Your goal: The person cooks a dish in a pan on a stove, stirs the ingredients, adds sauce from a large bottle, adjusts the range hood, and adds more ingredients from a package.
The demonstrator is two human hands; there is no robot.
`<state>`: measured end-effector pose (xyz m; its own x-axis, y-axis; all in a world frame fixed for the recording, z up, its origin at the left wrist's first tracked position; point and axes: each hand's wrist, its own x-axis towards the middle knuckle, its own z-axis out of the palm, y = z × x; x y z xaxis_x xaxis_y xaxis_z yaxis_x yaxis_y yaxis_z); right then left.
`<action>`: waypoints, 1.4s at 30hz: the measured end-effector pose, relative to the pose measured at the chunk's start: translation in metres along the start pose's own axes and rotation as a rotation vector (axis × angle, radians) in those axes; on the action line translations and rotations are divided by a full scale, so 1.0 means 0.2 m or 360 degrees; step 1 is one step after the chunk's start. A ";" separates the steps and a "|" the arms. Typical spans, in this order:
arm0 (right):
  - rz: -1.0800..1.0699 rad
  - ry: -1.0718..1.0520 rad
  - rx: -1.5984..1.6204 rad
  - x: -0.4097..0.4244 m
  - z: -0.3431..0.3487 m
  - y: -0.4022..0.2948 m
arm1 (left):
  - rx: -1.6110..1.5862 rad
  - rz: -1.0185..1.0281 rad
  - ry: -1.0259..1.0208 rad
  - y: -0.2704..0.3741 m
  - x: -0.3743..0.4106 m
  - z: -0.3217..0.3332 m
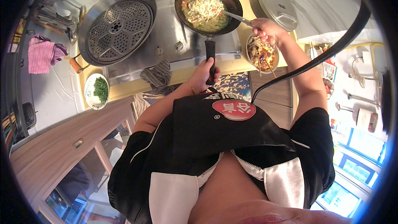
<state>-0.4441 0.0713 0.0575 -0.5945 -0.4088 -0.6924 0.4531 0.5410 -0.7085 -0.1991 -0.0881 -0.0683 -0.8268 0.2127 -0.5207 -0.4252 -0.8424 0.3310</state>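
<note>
My left hand (209,74) grips the black handle of a dark frying pan (235,4) on the stove's right side. Pale noodles (206,5) lie heaped in the pan, in a yellowish broth with green and red bits. With my right hand (268,31) I hold a long-handled metal utensil (238,17), which reaches over the pan's right rim. Its far end is hidden among the noodles, so its kind is unclear. Just below my right hand stands a bowl of mixed food (262,53), with two chopsticks (270,69) leaning out of it.
A large wok (83,34) with wooden-grip handles holds a perforated steamer plate (116,27) on the stove's left. Near it are a bowl of chopped greens (100,89) and a striped cloth (158,74). Pink cloths (40,54) hang farther left. A round grey appliance (277,6) stands back right.
</note>
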 end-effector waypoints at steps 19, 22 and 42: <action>-0.0878 0.0535 -0.2522 -0.21 0.04 -0.35 | -0.0051 0.0005 -0.0014 0.00 0.00 0.01; -0.0693 0.0501 -0.2566 -0.13 -0.05 -0.35 | -0.0060 -0.0010 -0.0052 0.00 0.01 0.00; -0.1596 0.0443 -0.2069 0.34 0.10 -0.17 | 0.0005 -0.0086 0.0089 0.02 -0.01 0.00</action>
<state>-0.4874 0.0108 0.0330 -0.4457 -0.8914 0.0821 -0.8897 0.4311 -0.1502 -0.1990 -0.0916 -0.0650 -0.7809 0.2298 -0.5808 -0.4698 -0.8289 0.3036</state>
